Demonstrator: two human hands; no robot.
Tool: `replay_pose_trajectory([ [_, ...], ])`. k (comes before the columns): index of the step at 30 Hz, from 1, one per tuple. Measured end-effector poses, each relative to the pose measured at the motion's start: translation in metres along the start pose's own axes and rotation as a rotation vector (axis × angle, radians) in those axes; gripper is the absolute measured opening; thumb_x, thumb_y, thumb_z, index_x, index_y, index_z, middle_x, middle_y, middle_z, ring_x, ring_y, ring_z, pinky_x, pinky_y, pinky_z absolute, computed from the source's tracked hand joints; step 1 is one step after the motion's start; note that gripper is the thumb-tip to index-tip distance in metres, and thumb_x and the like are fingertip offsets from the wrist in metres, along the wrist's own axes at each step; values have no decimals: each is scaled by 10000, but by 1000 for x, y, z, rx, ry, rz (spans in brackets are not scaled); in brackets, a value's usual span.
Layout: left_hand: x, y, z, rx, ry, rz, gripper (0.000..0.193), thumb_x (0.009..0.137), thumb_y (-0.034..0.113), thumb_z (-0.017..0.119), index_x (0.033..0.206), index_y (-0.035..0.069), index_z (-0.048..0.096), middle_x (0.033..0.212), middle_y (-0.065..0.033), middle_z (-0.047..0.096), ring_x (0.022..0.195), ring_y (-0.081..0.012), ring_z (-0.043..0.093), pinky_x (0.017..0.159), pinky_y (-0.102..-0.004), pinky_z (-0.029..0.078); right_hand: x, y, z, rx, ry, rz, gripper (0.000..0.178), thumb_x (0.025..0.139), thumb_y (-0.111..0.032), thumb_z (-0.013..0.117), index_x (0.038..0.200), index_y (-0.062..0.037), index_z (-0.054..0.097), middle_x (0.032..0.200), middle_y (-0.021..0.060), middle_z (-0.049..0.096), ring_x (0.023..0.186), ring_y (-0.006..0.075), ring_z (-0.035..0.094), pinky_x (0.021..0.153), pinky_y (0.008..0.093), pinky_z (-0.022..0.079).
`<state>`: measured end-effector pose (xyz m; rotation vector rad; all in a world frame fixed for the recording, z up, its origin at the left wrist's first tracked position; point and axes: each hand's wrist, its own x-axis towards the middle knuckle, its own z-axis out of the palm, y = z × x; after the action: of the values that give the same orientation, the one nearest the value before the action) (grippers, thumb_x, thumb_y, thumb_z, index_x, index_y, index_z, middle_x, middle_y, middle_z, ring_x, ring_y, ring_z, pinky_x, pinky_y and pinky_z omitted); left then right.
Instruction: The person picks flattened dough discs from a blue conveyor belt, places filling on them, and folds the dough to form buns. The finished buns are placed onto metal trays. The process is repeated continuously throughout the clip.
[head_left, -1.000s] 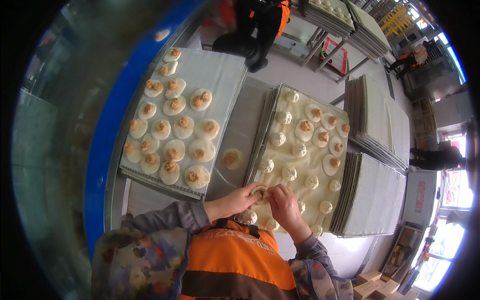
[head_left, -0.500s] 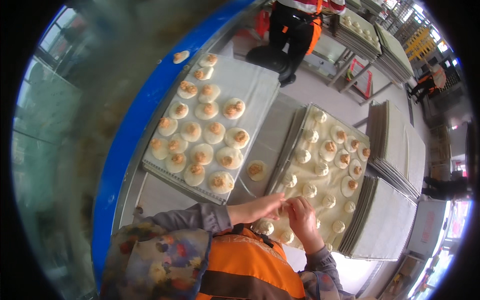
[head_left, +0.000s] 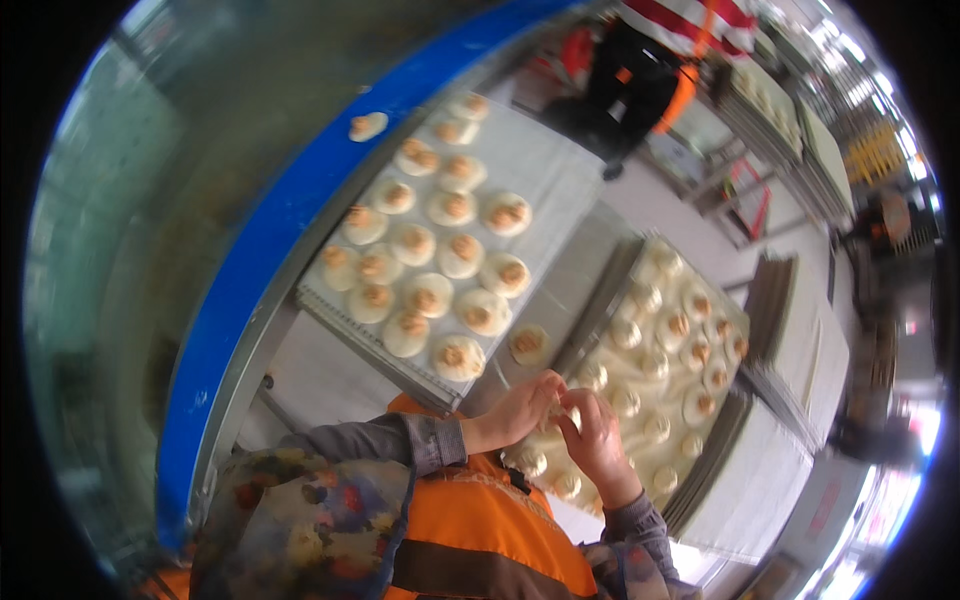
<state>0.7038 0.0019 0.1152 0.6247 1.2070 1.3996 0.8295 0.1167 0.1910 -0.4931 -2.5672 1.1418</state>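
Observation:
My left hand (head_left: 515,412) is curled around a filled dough bun (head_left: 548,420), which my fingers mostly hide. My right hand (head_left: 598,445) meets it from the right, its fingers closed at the top of the same bun. Both hands are above the near left edge of a cloth-lined tray (head_left: 655,262). This tray carries pleated buns, one of them a pleated bun (head_left: 530,460) just below my hands, and flat dough rounds topped with orange-brown filling (head_left: 697,355) toward its right side.
Left of my hands, another tray (head_left: 560,170) holds several filled dough rounds (head_left: 458,357). A single round (head_left: 528,344) lies between the trays, another (head_left: 368,126) on the blue belt edge (head_left: 250,250). Stacked boards (head_left: 740,480) stand at right. A person (head_left: 640,80) stands beyond.
My view has turned, so the trays appear shifted right. The left hand's fingers, earlier stretched out, are now curled in around the bun; the right hand stays against it.

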Motion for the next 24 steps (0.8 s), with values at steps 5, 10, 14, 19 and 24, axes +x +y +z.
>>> replay_pose_trajectory([
  [5, -29, 16, -66, -199, -19, -107, 376, 1095, 436, 386, 1254, 121, 516, 837, 31, 537, 568, -35, 432, 493, -197, 362, 60, -24, 34, -91, -40, -230, 194, 763, 13, 749, 932, -31, 665, 875, 131, 661, 772, 334, 649, 669, 416, 517],
  [10, -33, 28, -118, -454, 110, 137, 440, 1075, 485, 417, 1233, 92, 535, 747, 21, 503, 534, -53, 420, 486, -205, 370, 112, -57, 83, 126, -198, -141, 236, 751, -35, 776, 952, -50, 655, 875, 111, 672, 746, 319, 645, 657, 408, 513],
  [14, -70, 48, -162, -279, 165, -44, 364, 1091, 392, 409, 1254, 95, 541, 730, 31, 503, 563, -62, 457, 510, -214, 392, 149, -69, 104, -162, -305, -406, 283, 771, -11, 779, 1006, -48, 625, 905, 110, 673, 795, 317, 670, 693, 384, 540],
  [19, -86, 57, -196, -149, 291, 83, 402, 1100, 418, 353, 1249, 98, 546, 729, 31, 507, 567, -55, 460, 504, -213, 405, 174, -95, 142, 9, -384, -193, 156, 807, -12, 756, 922, -33, 651, 904, 103, 672, 791, 295, 673, 688, 365, 536],
  [24, -99, 49, -221, -693, 162, 43, 440, 1091, 454, 354, 1150, 90, 595, 908, -33, 602, 602, -89, 556, 512, -224, 459, 199, -112, 160, -8, -373, -344, 193, 780, -8, 758, 945, -29, 662, 874, 108, 662, 763, 310, 663, 657, 394, 533],
])
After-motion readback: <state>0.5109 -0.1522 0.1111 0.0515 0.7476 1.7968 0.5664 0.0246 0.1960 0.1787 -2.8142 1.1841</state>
